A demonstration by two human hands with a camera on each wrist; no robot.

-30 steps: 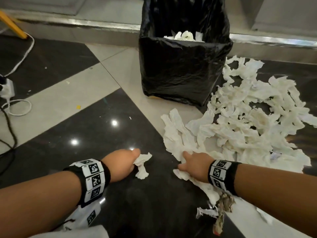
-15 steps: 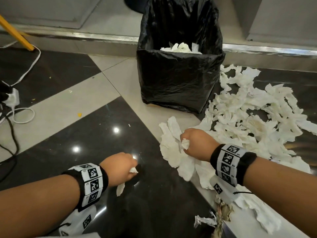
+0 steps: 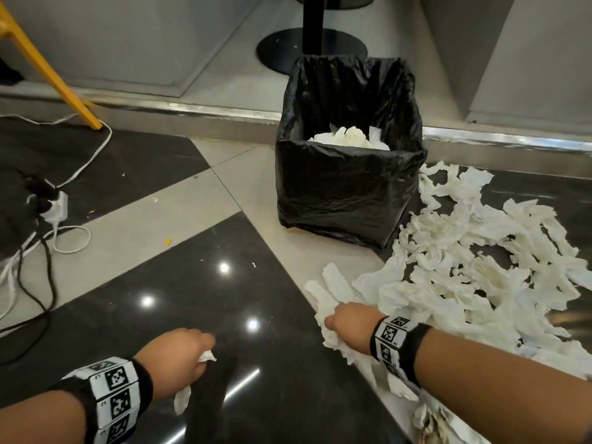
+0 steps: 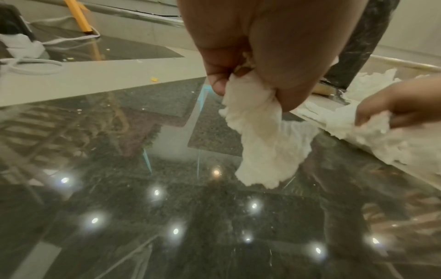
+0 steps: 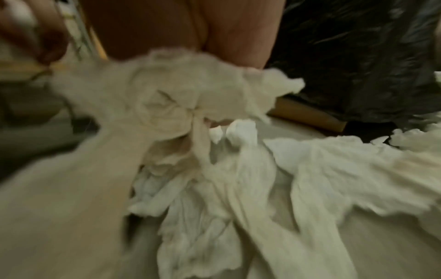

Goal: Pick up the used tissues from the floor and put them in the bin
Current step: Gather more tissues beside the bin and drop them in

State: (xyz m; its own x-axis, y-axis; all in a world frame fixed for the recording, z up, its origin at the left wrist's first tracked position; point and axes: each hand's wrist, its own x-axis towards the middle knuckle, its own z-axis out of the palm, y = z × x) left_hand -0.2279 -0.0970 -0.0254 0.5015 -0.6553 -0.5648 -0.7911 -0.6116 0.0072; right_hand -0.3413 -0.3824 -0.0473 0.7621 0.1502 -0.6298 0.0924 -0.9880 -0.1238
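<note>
My left hand hangs over the dark glossy tile and grips a small white tissue that dangles from its curled fingers. My right hand grips a bunch of white tissues at the near-left edge of a big heap of crumpled tissues spread over the floor. The bin, lined with a black bag, stands beyond both hands at the centre; white tissues lie inside it. The right wrist view is blurred.
A white power strip with white and black cables lies on the floor at far left. A yellow leg slants down at back left. A black post on a round base stands behind the bin. A metal-edged step runs along the back.
The right hand has drawn back toward me, to the near-left edge of the heap, gripping tissues there. The left hand keeps hold of its tissue. The camera has tilted up.
</note>
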